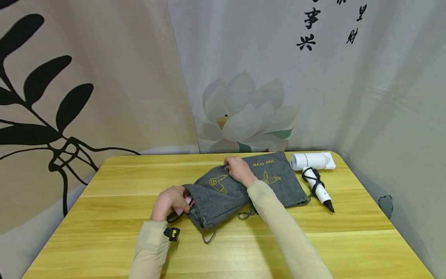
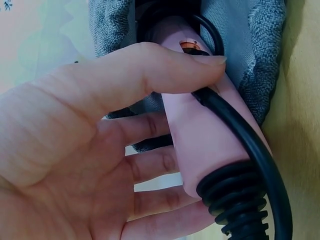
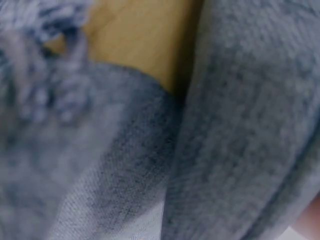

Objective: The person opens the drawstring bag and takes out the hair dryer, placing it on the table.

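A grey drawstring bag (image 1: 219,205) printed with a yellow hair dryer lies on its side, its mouth facing left. My left hand (image 1: 170,201) is at that mouth, gripping the pink handle of a hair dryer (image 2: 192,142). In the left wrist view the thumb crosses the handle and its black cord (image 2: 260,157), with the fingers behind. The dryer's front end is hidden inside the bag. At the bag's far end, my right hand (image 1: 240,170) grips the cloth with curled fingers. Grey fabric (image 3: 240,125) fills most of the right wrist view.
A second grey bag (image 1: 285,190), marked "Hair Dryer", lies flat just right of the first. Beyond it is a white hair dryer (image 1: 310,161) with a black cord (image 1: 315,182) wound round its handle. The wooden table (image 1: 139,170) ends at a curtain backdrop (image 1: 139,77).
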The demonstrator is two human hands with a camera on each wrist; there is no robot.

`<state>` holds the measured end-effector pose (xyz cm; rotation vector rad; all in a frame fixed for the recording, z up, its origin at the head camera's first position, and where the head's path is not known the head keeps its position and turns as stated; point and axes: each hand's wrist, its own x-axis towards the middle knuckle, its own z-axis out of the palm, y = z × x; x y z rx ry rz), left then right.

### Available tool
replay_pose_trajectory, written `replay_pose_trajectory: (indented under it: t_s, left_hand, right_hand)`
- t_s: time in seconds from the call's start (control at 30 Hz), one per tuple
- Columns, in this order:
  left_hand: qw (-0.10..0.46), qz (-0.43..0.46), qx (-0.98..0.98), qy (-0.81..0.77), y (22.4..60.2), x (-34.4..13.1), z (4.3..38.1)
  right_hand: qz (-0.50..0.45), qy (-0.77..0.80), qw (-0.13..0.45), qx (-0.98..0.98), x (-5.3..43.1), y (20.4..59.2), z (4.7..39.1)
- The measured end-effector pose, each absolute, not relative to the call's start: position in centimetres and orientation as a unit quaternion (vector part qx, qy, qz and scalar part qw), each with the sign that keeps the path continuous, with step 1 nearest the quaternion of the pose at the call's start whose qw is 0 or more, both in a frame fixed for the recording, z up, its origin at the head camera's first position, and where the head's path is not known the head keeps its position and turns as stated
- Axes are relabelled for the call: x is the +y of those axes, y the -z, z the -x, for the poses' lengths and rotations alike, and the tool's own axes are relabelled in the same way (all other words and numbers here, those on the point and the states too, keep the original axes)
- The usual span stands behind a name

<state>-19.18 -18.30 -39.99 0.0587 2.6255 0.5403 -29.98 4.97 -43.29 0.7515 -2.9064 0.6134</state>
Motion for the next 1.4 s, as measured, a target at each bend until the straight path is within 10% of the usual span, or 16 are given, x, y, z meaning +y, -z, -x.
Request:
replay_pose_trajectory:
  t_s: [1.4]
  left_hand:
    - [0.2,-0.008,0.965,-0.167,40.1,-19.8,18.3]
  right_hand:
    - [-0.12,-0.25,0.13,-0.952,8.3,44.7,30.1]
